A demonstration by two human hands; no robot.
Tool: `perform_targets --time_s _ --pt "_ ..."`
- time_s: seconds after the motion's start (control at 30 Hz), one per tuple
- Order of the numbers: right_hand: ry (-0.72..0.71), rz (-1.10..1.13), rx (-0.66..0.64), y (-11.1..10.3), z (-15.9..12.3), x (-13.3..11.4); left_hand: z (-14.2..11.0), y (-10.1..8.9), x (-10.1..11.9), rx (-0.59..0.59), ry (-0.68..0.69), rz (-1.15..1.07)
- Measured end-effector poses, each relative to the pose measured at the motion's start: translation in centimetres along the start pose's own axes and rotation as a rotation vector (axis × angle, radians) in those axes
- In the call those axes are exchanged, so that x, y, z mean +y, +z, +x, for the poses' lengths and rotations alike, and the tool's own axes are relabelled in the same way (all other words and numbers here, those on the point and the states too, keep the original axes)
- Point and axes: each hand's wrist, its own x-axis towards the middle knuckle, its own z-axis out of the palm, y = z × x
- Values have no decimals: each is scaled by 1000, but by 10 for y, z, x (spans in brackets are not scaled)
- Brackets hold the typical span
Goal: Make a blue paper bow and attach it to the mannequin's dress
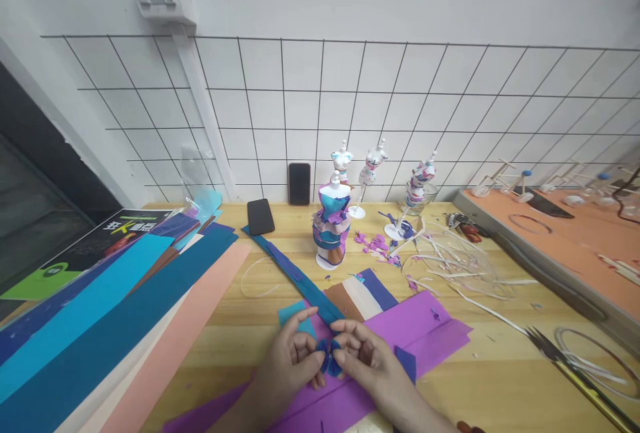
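Note:
My left hand [293,356] and my right hand [363,353] meet low in the middle of the view. Both pinch a small gathered piece of dark blue paper [329,355] between their fingertips. A light blue paper scrap [293,313] lies just behind my left hand. Under the hands lies a purple sheet [430,326] on the wooden table [235,326]. A long blue and purple paper strip [295,273] runs from near my hands toward the back left.
Stacked paper sheets in blue, teal and salmon [115,326] fan out at left. A dressed mini mannequin [331,226] stands in the middle, two more behind it. Two phones [261,216] lie at the back. White strips [450,263] and scissors [575,369] lie right; an orange board [575,233] far right.

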Motion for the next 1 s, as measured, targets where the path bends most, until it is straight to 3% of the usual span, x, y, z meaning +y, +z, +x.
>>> perform_targets --time_s 0.4,0.53,0.7,0.83,1.0 --pt "-186 -327 46 -3 1 11 6 -7 -14 24 33 42" --pt "-160 -211 100 -8 7 7 9 -9 -10 80 95 68" --pt "-114 -52 101 -14 13 4 18 -15 14 240 163 115" --pt "-109 -42 60 -17 17 16 28 -18 47 320 209 190" --pt "-113 -53 0 -21 23 32 54 -13 85 453 370 256"
